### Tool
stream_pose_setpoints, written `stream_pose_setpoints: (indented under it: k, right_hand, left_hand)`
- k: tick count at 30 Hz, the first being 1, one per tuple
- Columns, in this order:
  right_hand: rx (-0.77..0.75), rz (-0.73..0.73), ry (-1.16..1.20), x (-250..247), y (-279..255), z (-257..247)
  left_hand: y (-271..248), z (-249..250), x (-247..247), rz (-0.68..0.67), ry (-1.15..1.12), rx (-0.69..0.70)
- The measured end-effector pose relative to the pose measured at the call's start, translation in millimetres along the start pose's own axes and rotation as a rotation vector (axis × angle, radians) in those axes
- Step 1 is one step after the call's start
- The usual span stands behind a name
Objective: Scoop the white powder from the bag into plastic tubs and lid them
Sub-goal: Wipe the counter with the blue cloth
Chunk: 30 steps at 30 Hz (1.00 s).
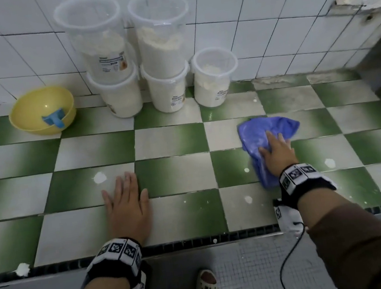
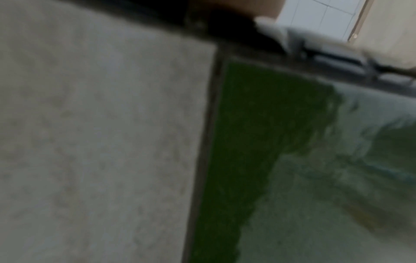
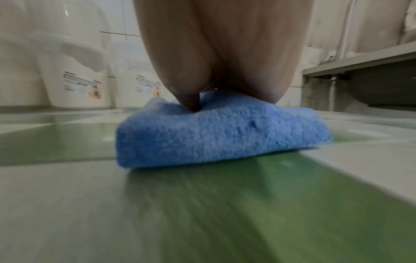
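Clear plastic tubs [image 1: 164, 50] of white powder stood lidded and stacked against the white tiled wall, well beyond both hands, at the back of the green-and-white checked tiled worktop [image 1: 172, 142]. The right hand [image 1: 277, 151] pressed flat-fingered on a crumpled blue cloth [image 1: 263, 134]; the left hand [image 1: 127, 203] lay flat, fingers straight, on the tiles.

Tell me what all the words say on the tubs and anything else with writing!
No word here can be read.
Tub labels: printed lines, too small and blurred.
The same labels in the right wrist view: still blurred.
Wristbands: black-and-white square codes, no words.
Bowl, scoop, cloth: no writing seen.
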State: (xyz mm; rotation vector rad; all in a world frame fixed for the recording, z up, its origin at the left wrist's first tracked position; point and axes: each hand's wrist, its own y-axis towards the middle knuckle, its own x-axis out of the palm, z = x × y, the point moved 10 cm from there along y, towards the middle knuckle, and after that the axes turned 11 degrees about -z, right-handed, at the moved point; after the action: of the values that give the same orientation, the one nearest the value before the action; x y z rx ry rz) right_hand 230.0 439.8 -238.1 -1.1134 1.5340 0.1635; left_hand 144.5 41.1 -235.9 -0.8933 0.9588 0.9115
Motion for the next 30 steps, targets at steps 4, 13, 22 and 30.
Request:
stream_pose_setpoints:
  k: [4,13,22,30]
  right_hand:
    - [-0.185,-0.077,-0.136,24.9,9.6,-75.0]
    - [-0.641,-0.327,-0.168,120.4,-122.6,-174.9]
    - [-0.355,-0.169,-0.143,66.2,-41.6,-138.1]
    - [-0.486,-0.234,-0.274,100.0,-18.6,-266.3]
  left_hand:
    - [-0.3,-1.3,-4.3,0.053,-0.076,0.012]
    - [1.8,-13.6,-6.6,0.105,-0.216,0.023]
    - [-4.2,-75.3,-31.8,0.107,-0.163,-0.163]
    - [-8.8,-166.0,-60.2,0.124,-0.202,-0.390]
